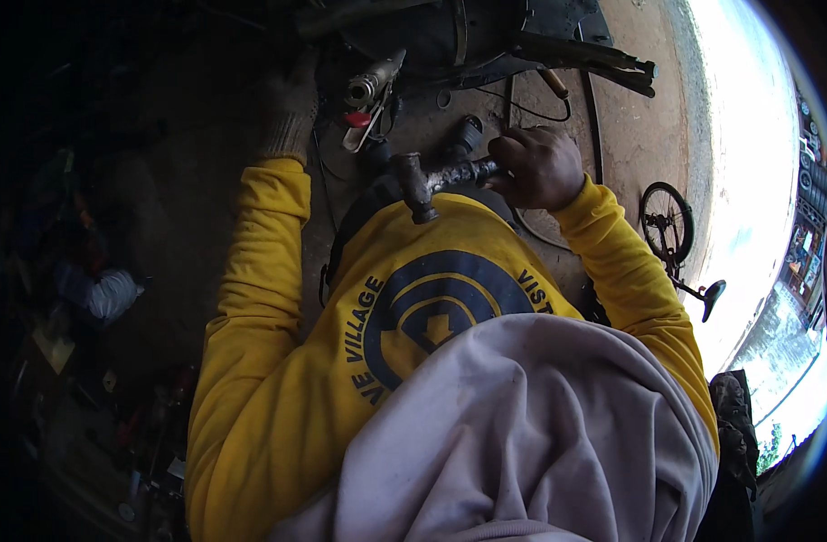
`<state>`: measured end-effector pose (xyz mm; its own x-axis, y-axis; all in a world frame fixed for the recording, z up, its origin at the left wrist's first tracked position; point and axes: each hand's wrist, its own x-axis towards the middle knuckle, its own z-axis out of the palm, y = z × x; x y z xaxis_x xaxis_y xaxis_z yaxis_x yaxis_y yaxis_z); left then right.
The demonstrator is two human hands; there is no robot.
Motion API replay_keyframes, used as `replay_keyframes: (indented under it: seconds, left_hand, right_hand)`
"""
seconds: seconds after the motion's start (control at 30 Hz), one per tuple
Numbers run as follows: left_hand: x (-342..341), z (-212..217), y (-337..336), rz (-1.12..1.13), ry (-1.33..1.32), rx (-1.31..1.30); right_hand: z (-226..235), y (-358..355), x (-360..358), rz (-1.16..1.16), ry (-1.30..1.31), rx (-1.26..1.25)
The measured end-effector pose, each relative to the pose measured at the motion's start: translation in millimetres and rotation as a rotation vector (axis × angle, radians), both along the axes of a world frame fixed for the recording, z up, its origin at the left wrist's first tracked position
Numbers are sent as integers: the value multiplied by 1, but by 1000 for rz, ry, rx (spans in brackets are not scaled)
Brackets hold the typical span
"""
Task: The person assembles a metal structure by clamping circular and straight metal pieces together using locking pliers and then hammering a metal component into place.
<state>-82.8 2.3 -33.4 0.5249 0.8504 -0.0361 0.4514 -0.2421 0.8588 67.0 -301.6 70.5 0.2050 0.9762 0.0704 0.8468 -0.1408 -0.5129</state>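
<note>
Hammer [424, 183], dark metal head, rusty-looking handle, sits mid-frame just above the yellow shirt [278, 361], head pointing down-left, handle running right into the right hand [535, 167]. Right hand grip is clamped round the handle end, fingers curled tight over it, bare skin, yellow sleeve behind it. Left hand [289, 113] is up at upper left, in a worn grey work glove, reaching onto the dark ground; whether its grip is closed or spread I cannot tell, too dark there. Just right of the glove lies a metal cylinder tool [374, 83] with a red part [357, 118] beneath it, near but apart from the hammer head. A small dark cylindrical part [468, 134] lies on the floor just above the hammer handle. Dirt floor [639, 126] under all of it, with thin black cables looping past the right hand. Dark metal frame pieces [576, 54] cross the top of the view. Lower frame filled by light grey cloth [522, 434] over the person's lap. A bicycle [671, 230] stands to the right, well apart from the hands. Dim clutter [97, 294] on the left side, details unreadable.
</note>
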Motion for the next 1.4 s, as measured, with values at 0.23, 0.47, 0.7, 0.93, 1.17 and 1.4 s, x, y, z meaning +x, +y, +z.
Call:
replay_keyframes:
  seconds: [0.23,0.47,0.7,0.93,1.17,1.4]
  left_hand:
    - [1,3,-4,-26,-68,14]
    - [3,12,-4,-67,-73,121]
    - [5,11,0,-122,5,167]
    - [0,-2,6,-39,128,117]
    - [-1,14,1,-33,183,121]
    - [-56,54,-18,-425,83,1369]
  right_hand:
    - [-24,-5,-2,-269,-8,-309]
    - [-8,-11,-14,-60,-17,-121]
    - [-36,-1,2,-343,-60,-269]
    - [-26,-9,-26,-306,33,-247]
    - [-44,-23,-43,-390,34,-225]
    - [-68,-59,-90,-808,369,-264]
